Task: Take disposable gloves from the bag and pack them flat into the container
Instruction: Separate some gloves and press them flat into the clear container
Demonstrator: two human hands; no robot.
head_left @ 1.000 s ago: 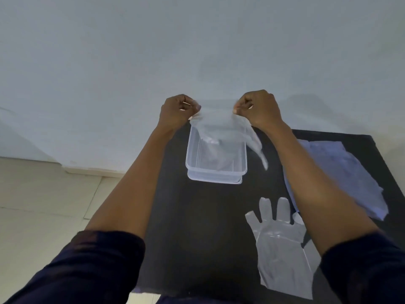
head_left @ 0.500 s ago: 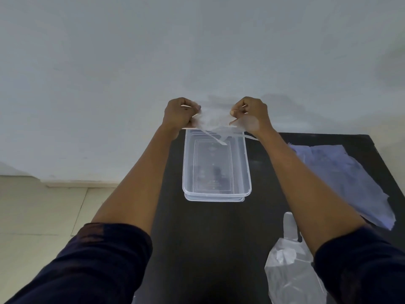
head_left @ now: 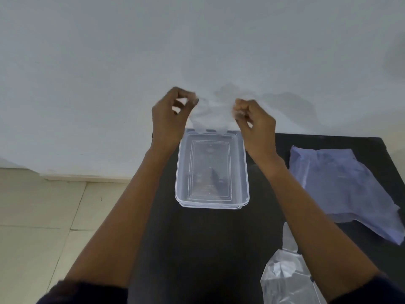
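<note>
A clear rectangular plastic container (head_left: 245, 172) stands on the black table, with faint folded film on its floor. Above its far end, my left hand (head_left: 169, 119) and my right hand (head_left: 255, 126) each pinch a corner of a thin transparent glove (head_left: 210, 115). The glove hangs stretched between them, its lower edge near the container's far rim. A second clear glove (head_left: 285, 275) lies crumpled at the near right of the table, partly hidden under my right forearm. The pale blue bag (head_left: 341, 187) lies flat to the right of the container.
The black table (head_left: 208, 249) butts against a white wall (head_left: 197, 51) at the far side. Its left edge runs under my left forearm, with beige floor tiles (head_left: 43, 227) below. The bag reaches the table's right edge.
My hands rose a little and spread slightly apart, and the held glove now hangs higher over the container's far rim. The near glove went from flat a second ago to crumpled.
</note>
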